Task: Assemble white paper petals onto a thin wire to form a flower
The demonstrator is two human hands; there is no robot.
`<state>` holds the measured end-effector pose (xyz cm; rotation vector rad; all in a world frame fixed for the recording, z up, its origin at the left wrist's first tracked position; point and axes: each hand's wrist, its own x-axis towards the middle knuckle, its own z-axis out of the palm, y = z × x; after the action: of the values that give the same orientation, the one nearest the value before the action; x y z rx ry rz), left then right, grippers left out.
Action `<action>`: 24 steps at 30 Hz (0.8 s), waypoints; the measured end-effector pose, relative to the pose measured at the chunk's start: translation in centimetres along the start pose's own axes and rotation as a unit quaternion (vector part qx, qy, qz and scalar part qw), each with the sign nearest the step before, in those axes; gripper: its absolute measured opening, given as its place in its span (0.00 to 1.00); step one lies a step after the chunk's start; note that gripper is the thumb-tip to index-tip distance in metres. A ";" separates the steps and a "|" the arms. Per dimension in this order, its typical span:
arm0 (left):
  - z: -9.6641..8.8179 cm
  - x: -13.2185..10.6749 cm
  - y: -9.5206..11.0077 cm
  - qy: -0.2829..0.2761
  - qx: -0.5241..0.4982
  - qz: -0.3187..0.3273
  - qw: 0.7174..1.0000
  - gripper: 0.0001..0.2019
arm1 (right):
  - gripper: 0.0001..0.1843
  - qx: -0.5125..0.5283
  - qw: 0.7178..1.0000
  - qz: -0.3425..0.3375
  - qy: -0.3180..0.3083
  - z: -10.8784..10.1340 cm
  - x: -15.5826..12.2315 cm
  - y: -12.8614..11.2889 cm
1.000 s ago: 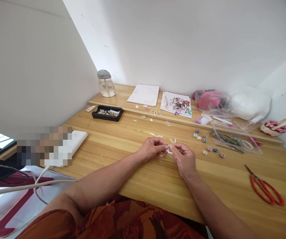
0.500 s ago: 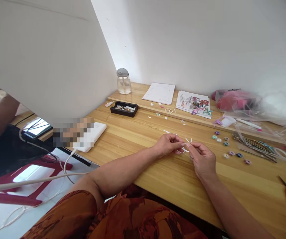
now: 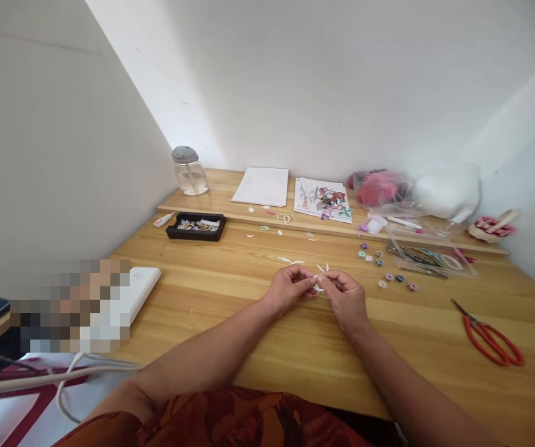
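Above the wooden tabletop [image 3: 230, 285], my two hands meet and pinch one small white petal-like piece [image 3: 318, 287]. My left hand [image 3: 288, 288] holds it from the left between thumb and forefinger. My right hand [image 3: 346, 299] grips it from the other side, fingertips nearly touching the left thumb. A thin pale loop shows under the fingertips; whether it is part of the piece I cannot tell. Slim white petal-shaped strips [image 3: 290, 261] lie just beyond my left hand, and more short white slivers [image 3: 323, 267] show behind the fingertips.
Red-handled scissors [image 3: 491, 338] lie at right, near several small thread spools [image 3: 400, 278] and a clear tray [image 3: 460, 266] of thin rods. Behind are a black bead box [image 3: 196, 234], papers [image 3: 262, 186], a water bottle [image 3: 190, 177] and a small basket [image 3: 491, 228]. A white power bank [image 3: 144, 288] sits left.
My view has turned right, so things sit farther left in it; the whole scissors and the basket now show. Both hands stay together, still pinching the white piece.
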<state>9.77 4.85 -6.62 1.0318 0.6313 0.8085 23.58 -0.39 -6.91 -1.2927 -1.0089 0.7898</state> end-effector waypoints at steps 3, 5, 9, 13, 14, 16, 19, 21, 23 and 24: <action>-0.2 0.0 0.1 -0.010 -0.019 0.000 1.000 0.22 | 0.10 0.004 1.000 -0.002 0.001 0.0 0.1 0.2; -0.3 0.0 0.2 -0.010 -0.021 -0.001 1.000 0.22 | 0.10 0.011 1.000 0.003 0.006 0.0 0.2 0.3; -0.4 0.1 0.1 0.001 -0.004 -0.003 1.000 0.23 | 0.10 0.013 1.000 0.005 0.010 0.2 0.1 0.4; -0.5 0.1 -0.1 -0.005 -0.009 0.004 1.000 0.22 | 0.10 0.024 1.000 0.005 0.010 0.2 0.1 0.3; -0.5 0.1 -0.1 -0.003 -0.017 0.009 1.000 0.22 | 0.11 0.025 1.000 0.009 0.006 0.2 0.0 0.3; -0.5 0.0 -0.1 0.003 -0.031 0.016 0.999 0.21 | 0.11 0.027 1.000 0.012 -0.001 0.1 0.0 0.4; -0.4 -0.1 0.0 0.012 -0.034 0.011 0.999 0.19 | 0.11 0.038 0.999 0.008 -0.003 0.0 0.0 0.6; -0.2 -0.1 0.1 0.016 -0.025 0.006 1.000 0.19 | 0.11 0.049 0.999 0.008 -0.004 0.0 -0.1 0.6; -0.1 -0.1 0.1 0.024 -0.015 0.005 1.000 0.20 | 0.12 0.051 0.999 0.012 -0.009 0.0 -0.1 0.5; 0.0 -0.1 0.1 0.029 -0.010 0.005 1.000 0.20 | 0.12 0.052 0.998 0.014 -0.011 0.0 -0.1 0.4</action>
<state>9.67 4.83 -6.52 0.9974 0.6670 0.8539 23.56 -0.40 -7.34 -1.2144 -0.9557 0.8687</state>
